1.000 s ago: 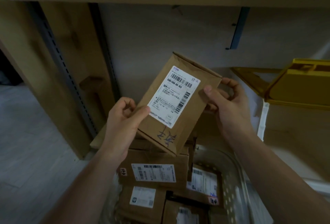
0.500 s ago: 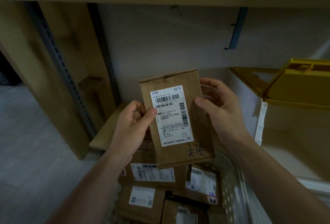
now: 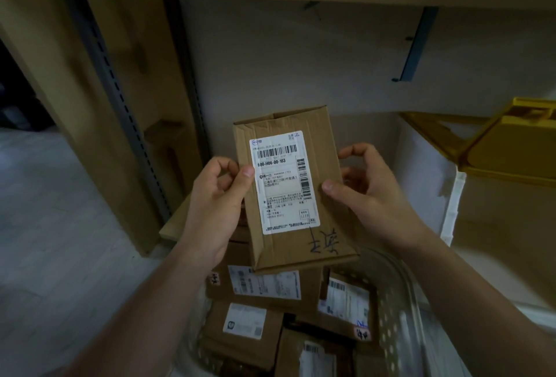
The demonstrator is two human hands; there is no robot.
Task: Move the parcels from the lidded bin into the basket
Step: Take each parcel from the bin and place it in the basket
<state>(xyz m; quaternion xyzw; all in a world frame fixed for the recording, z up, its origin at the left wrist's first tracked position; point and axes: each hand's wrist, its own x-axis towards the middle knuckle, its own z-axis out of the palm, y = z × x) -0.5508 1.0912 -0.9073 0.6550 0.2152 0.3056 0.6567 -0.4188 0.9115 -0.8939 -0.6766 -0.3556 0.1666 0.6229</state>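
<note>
Parcel (image 3: 293,187) upright above the basket (image 3: 400,310), pinched between left hand (image 3: 215,205) and right hand (image 3: 365,193) fingers.

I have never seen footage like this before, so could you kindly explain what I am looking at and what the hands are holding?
There is no machine here: a camera worn on a person's head looks forward and down at their bare hands. The left hand and right hand hold a cardboard parcel by its side edges, thumbs on the front, its white shipping label facing the camera. Below it, a pale perforated basket holds more labelled parcels. At right stands a white bin with its yellow lid open.
</note>
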